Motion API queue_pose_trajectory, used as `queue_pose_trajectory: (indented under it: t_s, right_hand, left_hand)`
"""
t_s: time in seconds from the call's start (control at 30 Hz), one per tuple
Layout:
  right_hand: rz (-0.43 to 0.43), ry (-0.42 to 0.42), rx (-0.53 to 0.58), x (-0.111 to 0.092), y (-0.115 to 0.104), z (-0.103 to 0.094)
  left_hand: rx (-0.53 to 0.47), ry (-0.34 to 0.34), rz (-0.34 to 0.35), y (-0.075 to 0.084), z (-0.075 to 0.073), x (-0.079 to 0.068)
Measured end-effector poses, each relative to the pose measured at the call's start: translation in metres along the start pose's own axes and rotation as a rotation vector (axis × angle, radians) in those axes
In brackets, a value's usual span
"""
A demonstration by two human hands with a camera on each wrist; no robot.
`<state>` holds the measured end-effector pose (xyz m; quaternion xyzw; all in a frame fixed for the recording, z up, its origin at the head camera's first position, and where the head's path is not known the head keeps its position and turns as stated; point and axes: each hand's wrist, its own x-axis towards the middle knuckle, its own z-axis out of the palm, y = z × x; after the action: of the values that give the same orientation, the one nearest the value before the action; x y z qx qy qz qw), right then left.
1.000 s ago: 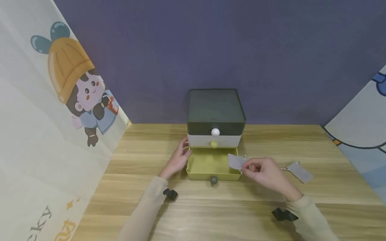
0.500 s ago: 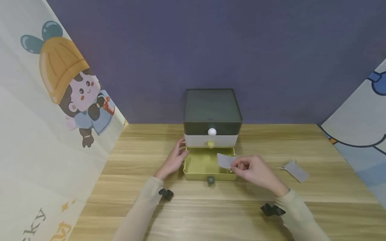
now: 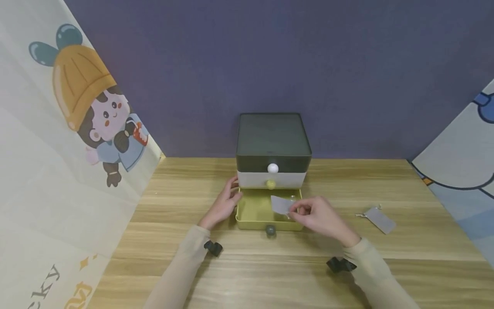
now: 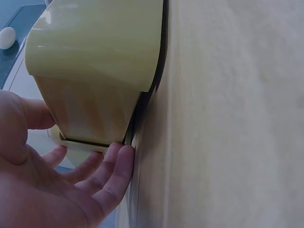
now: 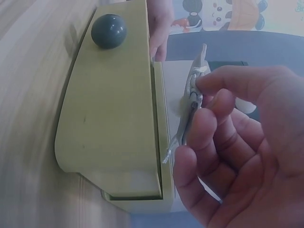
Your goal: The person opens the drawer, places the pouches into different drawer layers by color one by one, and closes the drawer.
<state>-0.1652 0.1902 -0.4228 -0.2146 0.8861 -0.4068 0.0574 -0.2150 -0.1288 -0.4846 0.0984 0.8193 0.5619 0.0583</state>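
Observation:
My right hand [image 3: 318,216] pinches a small grey drawstring pouch [image 3: 279,205] by its corded end, above the right part of the pulled-out yellow-green drawer [image 3: 251,225]. In the right wrist view the pouch [image 5: 190,97] is edge-on between thumb and fingers, its cord tip hanging near the drawer front [image 5: 114,104]. My left hand [image 3: 221,208] rests at the left side of the drawer unit [image 3: 274,135]. The left wrist view has the fingertips [image 4: 124,156] touching the unit's edge beside the drawer's side wall [image 4: 90,109], fingers slightly bent and not wrapped round anything.
A second grey drawstring pouch [image 3: 380,219] lies on the wooden table [image 3: 270,274] to the right. The unit's dark top drawer and white middle drawer [image 3: 251,179] are pushed in. A dark blue wall [image 3: 193,86] stands behind, with a printed white curtain [image 3: 31,150] at left.
My right hand has carried the pouch leftward, from the drawer's right edge to further over its inside. The left hand has stayed at the unit's side. The camera view shifted slightly.

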Motion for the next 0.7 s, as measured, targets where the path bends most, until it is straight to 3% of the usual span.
queue_pose_trajectory:
  t_s: [0.7]
  right_hand:
    - [0.021,-0.005,-0.061,0.021,0.01,0.019]
  left_hand:
    - [0.01,-0.008,-0.006,0.001,-0.001,-0.002]
